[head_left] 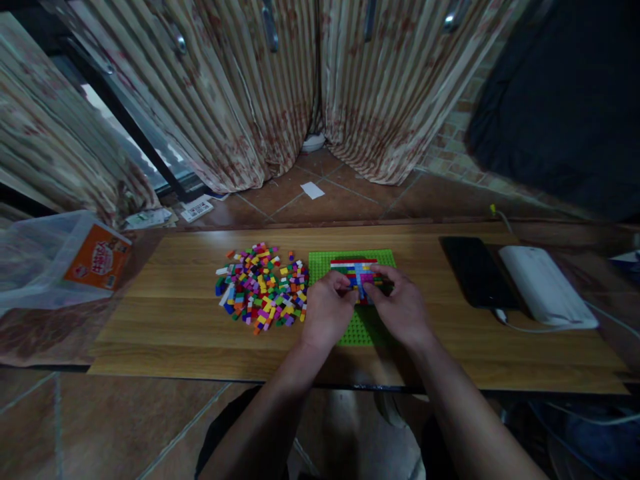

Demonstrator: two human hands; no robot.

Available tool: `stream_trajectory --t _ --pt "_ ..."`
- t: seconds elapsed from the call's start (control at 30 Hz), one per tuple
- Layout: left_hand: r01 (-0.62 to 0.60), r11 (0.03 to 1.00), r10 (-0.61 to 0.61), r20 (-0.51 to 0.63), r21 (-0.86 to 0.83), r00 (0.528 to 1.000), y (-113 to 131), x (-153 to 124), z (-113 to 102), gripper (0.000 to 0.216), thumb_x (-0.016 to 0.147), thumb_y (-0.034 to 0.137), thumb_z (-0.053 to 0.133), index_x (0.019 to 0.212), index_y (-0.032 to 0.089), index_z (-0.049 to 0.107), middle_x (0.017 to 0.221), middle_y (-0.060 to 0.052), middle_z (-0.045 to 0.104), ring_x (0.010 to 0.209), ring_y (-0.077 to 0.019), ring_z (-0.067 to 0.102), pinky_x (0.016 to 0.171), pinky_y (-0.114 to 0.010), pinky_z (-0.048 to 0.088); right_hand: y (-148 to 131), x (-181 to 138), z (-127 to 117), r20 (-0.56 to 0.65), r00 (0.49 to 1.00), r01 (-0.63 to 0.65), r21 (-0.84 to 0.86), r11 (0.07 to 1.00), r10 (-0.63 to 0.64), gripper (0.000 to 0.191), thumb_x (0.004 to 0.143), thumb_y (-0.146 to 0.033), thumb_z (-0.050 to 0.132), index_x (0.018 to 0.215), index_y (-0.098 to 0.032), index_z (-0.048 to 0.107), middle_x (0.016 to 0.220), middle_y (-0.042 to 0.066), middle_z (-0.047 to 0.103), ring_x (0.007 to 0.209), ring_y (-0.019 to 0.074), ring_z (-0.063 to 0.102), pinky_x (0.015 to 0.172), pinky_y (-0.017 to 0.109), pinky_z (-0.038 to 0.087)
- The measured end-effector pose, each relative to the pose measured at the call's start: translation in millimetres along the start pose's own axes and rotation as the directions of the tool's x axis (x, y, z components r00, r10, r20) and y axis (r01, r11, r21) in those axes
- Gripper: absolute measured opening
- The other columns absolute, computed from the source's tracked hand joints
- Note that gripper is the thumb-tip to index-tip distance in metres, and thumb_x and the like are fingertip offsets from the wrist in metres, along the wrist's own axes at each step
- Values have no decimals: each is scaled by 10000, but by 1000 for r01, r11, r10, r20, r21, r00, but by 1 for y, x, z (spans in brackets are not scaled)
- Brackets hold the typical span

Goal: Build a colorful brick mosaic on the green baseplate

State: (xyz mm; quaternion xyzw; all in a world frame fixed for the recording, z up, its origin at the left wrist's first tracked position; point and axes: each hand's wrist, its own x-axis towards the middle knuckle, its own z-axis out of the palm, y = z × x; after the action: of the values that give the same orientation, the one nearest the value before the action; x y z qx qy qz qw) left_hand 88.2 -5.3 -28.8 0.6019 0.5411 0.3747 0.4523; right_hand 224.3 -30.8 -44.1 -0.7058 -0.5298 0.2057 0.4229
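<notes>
A low block of stacked colourful toy building bricks (350,267) sits on a green studded baseplate (360,330). Its top shows white, red, blue, light blue and magenta bricks. My left hand (329,308) is at its left front corner, fingers curled and thumb pressed in against the bricks. From the right side my right hand (403,308) grips the block, thumb in front and index finger along the far edge. My fingers hide parts of the block, and any single small brick between them is too small to make out. A loose pile of mixed bricks (265,287) lies left of the baseplate.
The wooden table (165,300) carries a black phone (477,273) and a white power bank (545,283) with a cable at the right. A clear plastic bin (45,260) with an orange label stands beyond the left end. Curtains (225,100) hang behind.
</notes>
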Motion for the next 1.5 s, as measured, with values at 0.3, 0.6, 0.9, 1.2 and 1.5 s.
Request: stream_trajectory --t 0.3,0.6,0.9,1.2,1.5 --pt "-76 997 78 63 -34 995 -4 -6 -5 52 780 122 633 791 171 626 718 2 662 675 -127 628 652 -229 484 2 1 -4 34 999 -2 -60 998 4 427 819 -429 571 1140 -167 676 1104 139 687 950 260 636 864 450 487" --pt "-109 949 150 -119 294 982 -20 14 -77 219 835 95 508 911 171 699 902 -65 749 822 -181 692 763 -272 519 5 7 -9 -11 1000 3 -115 993 -4 436 824 -501 565 1075 -172 706 990 123 696 841 246 651 787 418 500" --pt "120 784 43 -245 609 969 -27 26 -133 352 733 41 554 1008 167 733 982 -107 754 915 -256 701 890 -361 529 3 5 -10 1 1000 13 -164 986 -13 395 828 -492 552 1040 -200 715 983 113 696 832 247 652 774 407 501" --pt "-34 681 116 -61 731 991 -30 25 -132 374 714 34 560 971 207 770 1078 -102 724 1028 -270 666 956 -361 511 2 5 -9 5 999 45 -172 984 -44 373 833 -476 546 1007 -193 716 982 112 693 838 244 645 786 411 503" --pt "-86 726 166 -52 682 985 -29 28 -133 171 784 102 571 844 172 716 926 -83 705 890 -220 656 859 -324 504 2 5 -9 -37 996 71 -128 989 -76 372 843 -476 550 999 -178 710 1004 118 678 830 239 639 811 429 507"
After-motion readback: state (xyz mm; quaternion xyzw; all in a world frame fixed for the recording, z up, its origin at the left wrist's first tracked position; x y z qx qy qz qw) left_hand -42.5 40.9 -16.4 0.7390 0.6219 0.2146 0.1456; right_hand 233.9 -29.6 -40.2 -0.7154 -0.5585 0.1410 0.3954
